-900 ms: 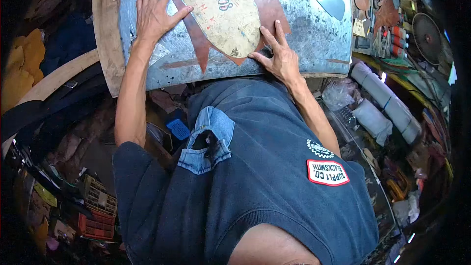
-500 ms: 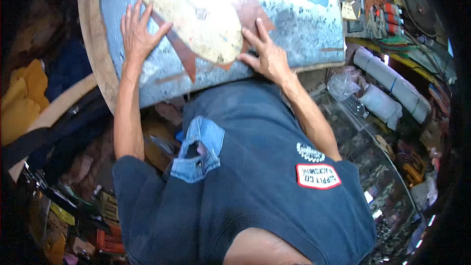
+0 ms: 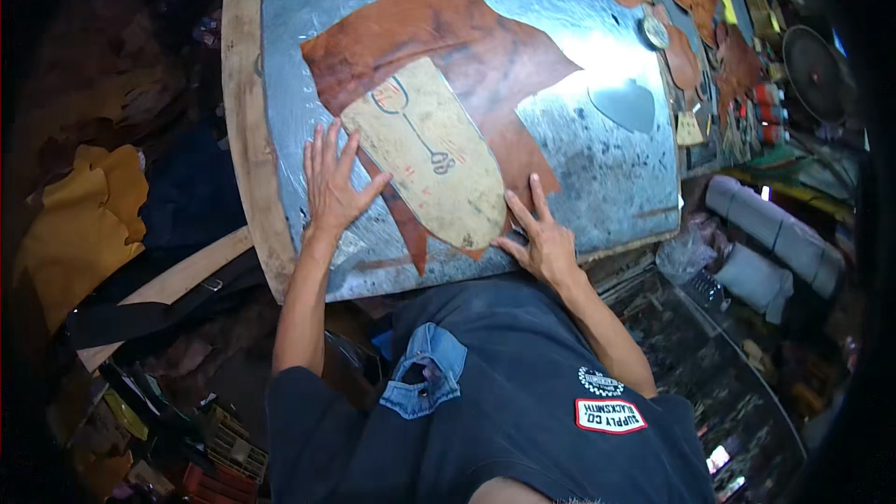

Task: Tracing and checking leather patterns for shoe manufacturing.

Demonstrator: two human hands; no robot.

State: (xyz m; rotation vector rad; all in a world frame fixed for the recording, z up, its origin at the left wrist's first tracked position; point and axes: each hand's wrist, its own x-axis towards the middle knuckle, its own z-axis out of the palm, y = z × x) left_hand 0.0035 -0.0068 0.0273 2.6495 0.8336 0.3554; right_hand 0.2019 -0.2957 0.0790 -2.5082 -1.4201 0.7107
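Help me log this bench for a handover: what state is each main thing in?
Brown leather, spread out, jagged-edged, partly covered.
Pale template, flat on the leather, drawn-on.
Metal sheet, under the leather, dark-spotted.
Left hand, fingers spread, at template's left edge.
Right hand, fingers apart, at template's lower right.
Grey roll, rolled up.

Leather piece (image 3: 457, 28): reddish-brown, mottled darker, spread flat, outline jagged with pointed corners. Template (image 3: 453, 191): cream, scuffed, elongated, one end rounded, dark line drawing, red marks; lies flat, slantwise, on the leather piece's near part.
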